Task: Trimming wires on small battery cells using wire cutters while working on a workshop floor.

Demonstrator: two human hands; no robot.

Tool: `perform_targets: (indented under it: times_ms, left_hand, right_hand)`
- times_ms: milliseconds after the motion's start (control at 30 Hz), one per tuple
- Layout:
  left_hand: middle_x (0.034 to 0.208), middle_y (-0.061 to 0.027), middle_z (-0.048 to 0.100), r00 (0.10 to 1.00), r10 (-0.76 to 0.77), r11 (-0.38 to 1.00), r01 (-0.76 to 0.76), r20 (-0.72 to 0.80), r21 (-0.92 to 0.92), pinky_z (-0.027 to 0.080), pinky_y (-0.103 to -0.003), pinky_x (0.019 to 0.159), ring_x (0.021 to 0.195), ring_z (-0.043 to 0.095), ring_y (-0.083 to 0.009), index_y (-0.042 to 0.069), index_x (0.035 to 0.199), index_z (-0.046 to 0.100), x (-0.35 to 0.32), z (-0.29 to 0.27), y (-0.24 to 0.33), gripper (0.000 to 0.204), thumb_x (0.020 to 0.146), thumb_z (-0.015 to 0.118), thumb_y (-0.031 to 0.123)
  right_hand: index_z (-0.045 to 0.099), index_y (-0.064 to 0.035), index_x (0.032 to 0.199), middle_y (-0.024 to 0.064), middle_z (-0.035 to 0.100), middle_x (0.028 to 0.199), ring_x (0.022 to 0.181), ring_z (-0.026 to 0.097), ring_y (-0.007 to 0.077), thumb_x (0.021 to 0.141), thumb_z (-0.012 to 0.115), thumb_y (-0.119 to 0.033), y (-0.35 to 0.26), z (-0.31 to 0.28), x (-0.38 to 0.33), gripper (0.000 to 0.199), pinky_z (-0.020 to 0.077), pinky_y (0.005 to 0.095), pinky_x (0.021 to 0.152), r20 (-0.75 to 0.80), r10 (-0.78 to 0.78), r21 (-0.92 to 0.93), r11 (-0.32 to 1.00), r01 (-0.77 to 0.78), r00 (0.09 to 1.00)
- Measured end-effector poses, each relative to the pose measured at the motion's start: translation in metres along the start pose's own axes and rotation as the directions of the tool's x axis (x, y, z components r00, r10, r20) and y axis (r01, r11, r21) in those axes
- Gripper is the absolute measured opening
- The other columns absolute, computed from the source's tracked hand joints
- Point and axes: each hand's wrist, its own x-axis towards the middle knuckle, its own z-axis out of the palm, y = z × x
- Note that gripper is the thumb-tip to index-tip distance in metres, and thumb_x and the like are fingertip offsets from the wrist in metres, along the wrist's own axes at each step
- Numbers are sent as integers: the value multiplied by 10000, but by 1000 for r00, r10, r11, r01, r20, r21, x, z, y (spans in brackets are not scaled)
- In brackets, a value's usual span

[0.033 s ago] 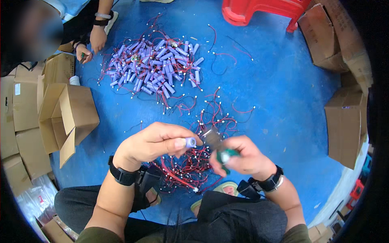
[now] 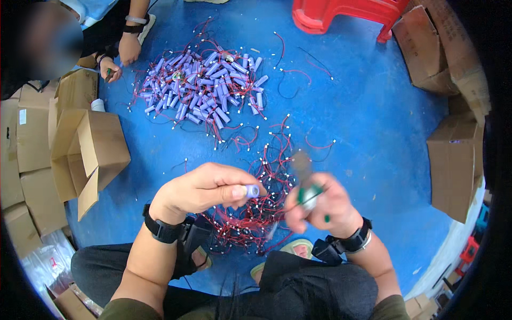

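A purple cylindrical battery cell (image 2: 253,191) sits pinched in the left hand (image 2: 198,186), round end exposed rightward. Blurred green-handled pliers (image 2: 304,173) tilt in the right hand (image 2: 333,208), metal head forward, apart from the cell.

Lettering: none legible in this view. Marks noted as follows. A small white label (image 2: 23,117) stands on a stacked carton (image 2: 40,141), well apart from the fingers of the left hand (image 2: 194,189), to their left and farther ahead; its content is too small to read. A red mark (image 2: 54,262) shows on a clear plastic bag (image 2: 45,272), left of those fingers and nearer the body; form unclear. Faint printing runs on a brown box (image 2: 453,48), ahead and right of the fingers of the right hand (image 2: 328,208); too blurred to read.
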Motion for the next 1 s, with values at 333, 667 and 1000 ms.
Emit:
perform_targets:
  times_ms: [333,667,1000]
  left_hand:
    - [1017,-95,605,773,-26,694,-443,-634,-567,513,-341,741,849,613,-214,91,1169,470,26,18,-42,288,917,490,228]
    - [1054,-73,605,776,-156,475,-483,-611,-735,514,-308,747,921,598,-192,109,1023,550,26,11,-48,171,903,519,227]
    - [994,-69,626,817,-207,406,-429,-539,-807,506,-288,684,816,609,-163,92,955,565,20,14,-55,177,913,498,250]
  right_hand:
    - [568,-37,712,107,543,1046,956,513,305,676,718,-224,1,-36,12,242,409,425,807,-15,-565,-914,-328,-241,825]
    - [554,-67,657,94,561,988,910,532,295,580,760,-187,-9,11,28,251,402,401,781,334,-465,-886,-452,105,820]
    - [579,-60,686,96,559,991,898,523,287,603,752,-192,5,5,40,233,396,398,779,194,-393,-905,-426,9,899]
